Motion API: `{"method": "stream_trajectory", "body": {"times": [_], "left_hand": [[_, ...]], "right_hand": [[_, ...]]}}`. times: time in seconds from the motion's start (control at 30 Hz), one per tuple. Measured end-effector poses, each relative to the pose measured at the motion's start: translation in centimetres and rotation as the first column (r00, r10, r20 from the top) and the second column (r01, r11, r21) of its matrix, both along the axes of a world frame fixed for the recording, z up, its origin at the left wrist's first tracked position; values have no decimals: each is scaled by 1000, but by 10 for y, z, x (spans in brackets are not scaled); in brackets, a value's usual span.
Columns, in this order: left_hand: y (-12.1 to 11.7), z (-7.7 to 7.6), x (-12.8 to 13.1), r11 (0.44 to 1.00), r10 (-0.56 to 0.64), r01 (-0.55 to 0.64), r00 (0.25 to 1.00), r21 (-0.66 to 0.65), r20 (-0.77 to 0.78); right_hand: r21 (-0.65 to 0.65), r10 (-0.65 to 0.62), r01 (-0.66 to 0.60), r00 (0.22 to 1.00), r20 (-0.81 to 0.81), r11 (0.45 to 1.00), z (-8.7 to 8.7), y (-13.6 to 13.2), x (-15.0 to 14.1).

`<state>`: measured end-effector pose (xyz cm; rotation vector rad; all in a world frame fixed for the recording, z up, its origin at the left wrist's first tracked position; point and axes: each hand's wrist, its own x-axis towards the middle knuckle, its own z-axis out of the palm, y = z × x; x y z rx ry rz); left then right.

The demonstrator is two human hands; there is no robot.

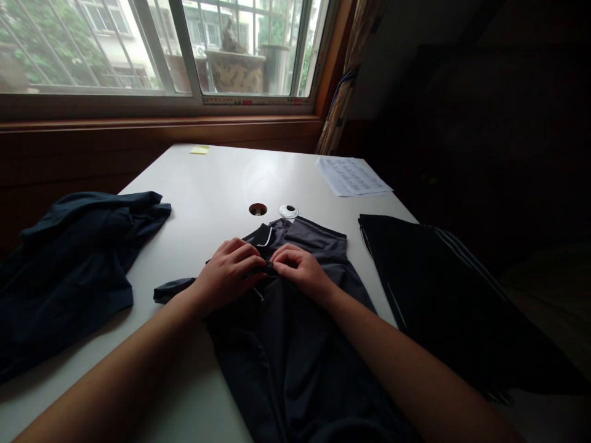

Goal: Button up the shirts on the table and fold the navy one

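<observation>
A dark polo shirt (286,351) with white trim on its collar (264,235) lies front side up on the white table, its lower part stretching toward me. Near the collar, my left hand (235,267) pinches the dark fabric at the front opening. My right hand (300,271) grips the same strip from the other side, thumb and forefinger pressed together. The fingertips of both hands almost meet. Whatever small fastening may lie between them is too dark and covered to make out. One sleeve (173,289) sticks out to the left.
A crumpled dark blue garment (69,264) lies at the left, and folded black trousers with white stripes (443,295) hang over the right edge. Farther back on the table (221,184) are printed sheets (353,176), a yellow note (199,149), a cable hole (257,209) and its round cover (289,211).
</observation>
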<state>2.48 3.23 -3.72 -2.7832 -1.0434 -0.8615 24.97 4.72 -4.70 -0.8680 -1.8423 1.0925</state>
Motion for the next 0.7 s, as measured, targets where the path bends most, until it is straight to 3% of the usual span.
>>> {"method": "stream_trajectory", "body": {"times": [0.33,0.7], "left_hand": [[-1,-2,-2,998,-66,66,998,18,-15],[-2,-4,-3,995,-90,90,996,40,1]], "right_hand": [[-110,20,-29,996,-82,993,4,-1,-1],[-111,24,-36,994,-106,993,4,0,-1]]}}
